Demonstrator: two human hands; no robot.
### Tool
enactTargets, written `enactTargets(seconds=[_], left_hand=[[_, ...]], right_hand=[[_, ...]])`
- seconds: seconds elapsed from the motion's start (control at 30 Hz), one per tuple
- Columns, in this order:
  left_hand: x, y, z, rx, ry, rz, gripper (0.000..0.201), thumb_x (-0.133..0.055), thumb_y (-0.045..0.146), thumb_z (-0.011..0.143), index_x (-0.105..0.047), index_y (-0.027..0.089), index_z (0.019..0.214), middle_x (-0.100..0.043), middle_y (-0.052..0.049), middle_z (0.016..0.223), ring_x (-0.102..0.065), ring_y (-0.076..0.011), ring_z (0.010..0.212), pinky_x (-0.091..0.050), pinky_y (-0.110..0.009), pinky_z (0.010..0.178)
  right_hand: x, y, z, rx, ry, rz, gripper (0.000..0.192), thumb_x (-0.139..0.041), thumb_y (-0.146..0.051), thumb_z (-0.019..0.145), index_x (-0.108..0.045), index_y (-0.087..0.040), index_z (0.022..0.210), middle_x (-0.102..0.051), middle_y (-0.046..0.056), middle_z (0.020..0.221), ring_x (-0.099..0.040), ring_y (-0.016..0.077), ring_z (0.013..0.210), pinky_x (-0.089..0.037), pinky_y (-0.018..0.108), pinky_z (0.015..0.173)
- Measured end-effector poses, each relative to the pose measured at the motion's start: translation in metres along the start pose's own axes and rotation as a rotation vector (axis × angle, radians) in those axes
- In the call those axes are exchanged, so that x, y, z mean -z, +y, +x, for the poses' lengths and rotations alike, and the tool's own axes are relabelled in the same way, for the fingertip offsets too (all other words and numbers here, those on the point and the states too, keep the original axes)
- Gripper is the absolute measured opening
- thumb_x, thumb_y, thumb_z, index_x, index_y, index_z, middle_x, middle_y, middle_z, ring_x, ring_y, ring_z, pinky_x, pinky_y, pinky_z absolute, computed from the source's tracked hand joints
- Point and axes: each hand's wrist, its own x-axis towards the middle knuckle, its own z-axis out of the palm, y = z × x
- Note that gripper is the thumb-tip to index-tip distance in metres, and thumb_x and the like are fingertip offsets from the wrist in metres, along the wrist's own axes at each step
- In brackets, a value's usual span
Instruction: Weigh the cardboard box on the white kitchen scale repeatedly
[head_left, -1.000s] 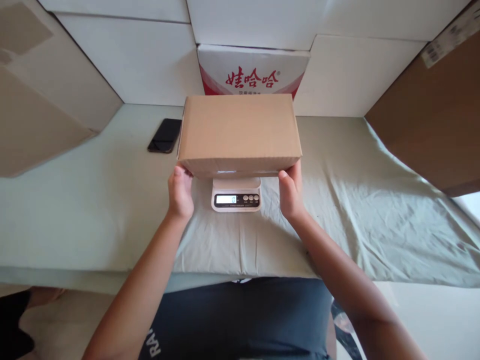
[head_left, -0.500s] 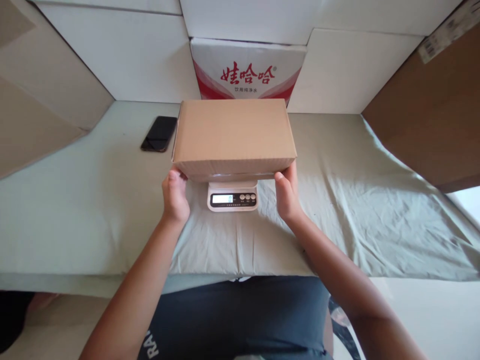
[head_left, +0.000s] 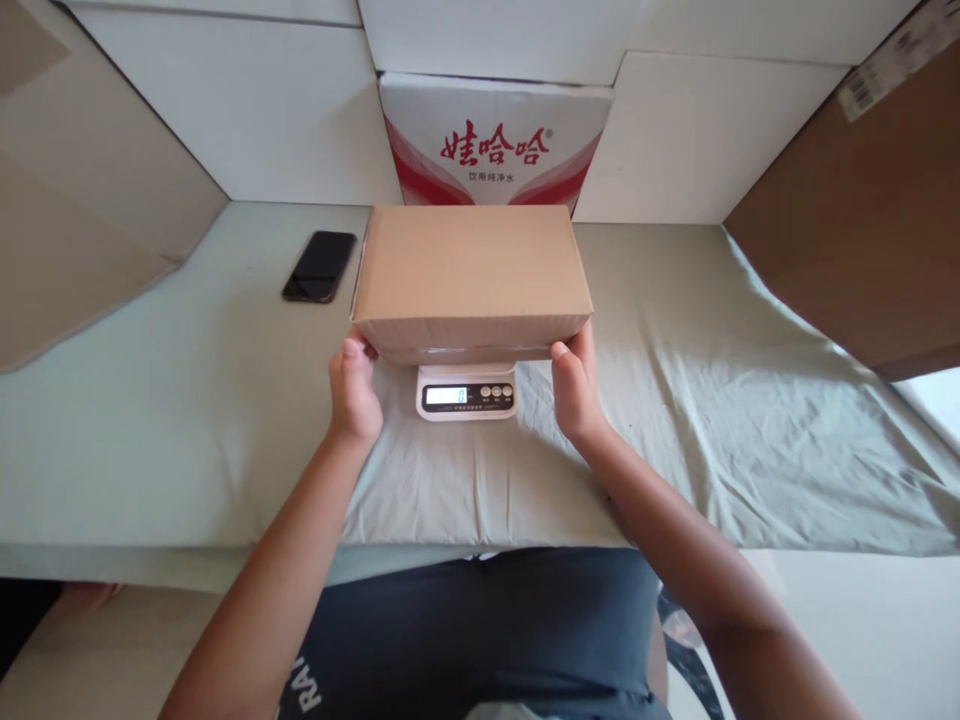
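A closed brown cardboard box (head_left: 472,275) sits over a small white digital scale (head_left: 466,391), whose display reads 0. My left hand (head_left: 353,390) grips the box's near left corner from below. My right hand (head_left: 575,385) grips the near right corner the same way. The box hides the scale's platform, so I cannot tell whether it rests on the scale or hovers just above it.
A black phone (head_left: 319,266) lies on the pale green cloth (head_left: 712,420) left of the box. A white carton with red Chinese lettering (head_left: 495,140) stands behind it. Large cardboard boxes flank the table at left (head_left: 82,230) and right (head_left: 862,240).
The box has come down a little toward the scale with both hands still on it. The view has tilted slightly, showing more of the red-lettered carton.
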Motion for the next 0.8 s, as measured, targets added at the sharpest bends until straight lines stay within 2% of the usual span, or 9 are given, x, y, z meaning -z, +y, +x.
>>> enactTargets(seconds=[0.2,0.47,0.67,0.8], left_hand=[[0.0003,0.0033,-0.0009,0.005,-0.022,-0.014,0.066,-0.061,0.085,0.106,-0.09,0.026,0.112,-0.088,-0.011,0.117,-0.082,-0.0352,0.127,-0.065,-0.045,0.113],[0.0001,0.0033,-0.0013,0.013,-0.008,0.022,0.072,-0.06,0.085,0.106,-0.088,0.02,0.117,-0.087,-0.016,0.121,-0.081,-0.0384,0.129,-0.065,-0.05,0.114],[0.0029,0.0018,-0.0017,0.036,-0.012,0.026,0.068,-0.061,0.086,0.106,-0.089,0.026,0.121,-0.087,-0.014,0.124,-0.077,-0.0405,0.138,-0.067,-0.05,0.111],[0.002,0.0019,-0.0014,0.027,-0.008,0.034,0.072,-0.06,0.088,0.105,-0.088,0.024,0.123,-0.086,-0.016,0.129,-0.077,-0.0406,0.137,-0.066,-0.051,0.111]], right_hand=[[0.0004,0.002,-0.0006,-0.006,0.015,0.029,0.08,-0.066,-0.076,0.099,-0.05,-0.044,0.17,-0.059,0.003,0.18,-0.045,0.0376,0.175,-0.049,0.061,0.143],[0.0009,0.0048,-0.0019,-0.006,0.004,0.059,0.078,-0.065,-0.073,0.101,-0.048,-0.043,0.17,-0.059,0.003,0.179,-0.044,0.0384,0.176,-0.049,0.064,0.143],[0.0008,0.0023,-0.0015,-0.021,-0.005,0.045,0.079,-0.065,-0.074,0.1,-0.047,-0.043,0.171,-0.058,0.003,0.18,-0.043,0.0384,0.176,-0.048,0.063,0.143],[0.0002,-0.0019,-0.0008,-0.031,0.001,0.035,0.079,-0.065,-0.075,0.101,-0.049,-0.04,0.17,-0.06,0.004,0.177,-0.044,0.0381,0.175,-0.05,0.061,0.142]])
